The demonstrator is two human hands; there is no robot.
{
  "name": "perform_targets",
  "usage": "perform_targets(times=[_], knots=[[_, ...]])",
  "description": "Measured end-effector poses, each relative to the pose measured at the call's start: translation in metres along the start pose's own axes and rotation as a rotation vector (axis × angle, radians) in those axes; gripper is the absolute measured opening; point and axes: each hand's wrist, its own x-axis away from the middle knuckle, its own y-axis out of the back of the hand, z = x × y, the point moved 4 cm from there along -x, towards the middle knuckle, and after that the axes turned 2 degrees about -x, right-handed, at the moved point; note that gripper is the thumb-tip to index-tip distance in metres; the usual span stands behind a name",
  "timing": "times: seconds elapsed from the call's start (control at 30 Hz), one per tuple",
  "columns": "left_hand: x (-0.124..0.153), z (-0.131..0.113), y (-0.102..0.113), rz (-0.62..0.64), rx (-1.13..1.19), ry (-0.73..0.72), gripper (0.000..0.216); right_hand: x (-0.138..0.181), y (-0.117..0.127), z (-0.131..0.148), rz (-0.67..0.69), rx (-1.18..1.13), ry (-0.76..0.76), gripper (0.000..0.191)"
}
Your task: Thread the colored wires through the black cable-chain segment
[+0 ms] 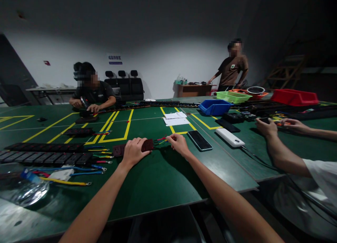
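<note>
My left hand (134, 152) is closed over a dark reddish-brown socket strip (118, 150) lying on the green table (147, 187), its thumb along the near side. Short coloured wires (159, 142) come out of the strip's right end. At their tips my right hand (178, 144) pinches them between thumb and fingers. The contact itself is too small to make out exactly. Left of my hands lie long black socket strips (50, 159), with blue, yellow, green and red wires ending in metal lugs. A phone (200, 140) lies right of my right hand.
White papers (176, 118), a white power bank (230, 137) with a cable, and blue (214, 107), green and red bins stand rightward. A co-worker's hands (268, 127) work at the right. Another person (92, 88) sits across the table; one stands behind. A clear plastic bag (31, 192) lies near left.
</note>
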Motion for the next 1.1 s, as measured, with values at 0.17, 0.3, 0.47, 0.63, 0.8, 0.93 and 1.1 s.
perform_targets(times=[0.17,0.3,0.47,0.63,0.8,0.93,1.1], knots=[[-0.001,0.000,0.001,-0.010,-0.001,0.011,0.053,-0.001,0.000,-0.002,-0.004,-0.067,-0.021,0.039],[0.000,0.001,0.002,-0.020,0.007,0.013,0.051,-0.003,-0.002,-0.002,0.025,-0.149,-0.038,0.036],[-0.001,0.004,0.005,-0.039,0.007,0.035,0.052,-0.007,-0.002,-0.003,0.093,-0.226,-0.067,0.040],[0.000,0.005,0.004,-0.046,0.012,0.030,0.052,-0.008,0.001,-0.006,0.129,-0.154,-0.013,0.046],[0.001,0.006,0.004,-0.047,0.015,0.024,0.053,-0.008,0.005,-0.003,0.157,-0.059,0.065,0.044],[0.001,0.006,0.005,-0.039,0.020,0.029,0.053,-0.007,0.008,0.003,0.195,-0.013,0.136,0.043],[0.001,0.007,0.006,-0.021,0.029,0.035,0.053,-0.005,0.012,0.008,0.133,0.175,0.274,0.029]])
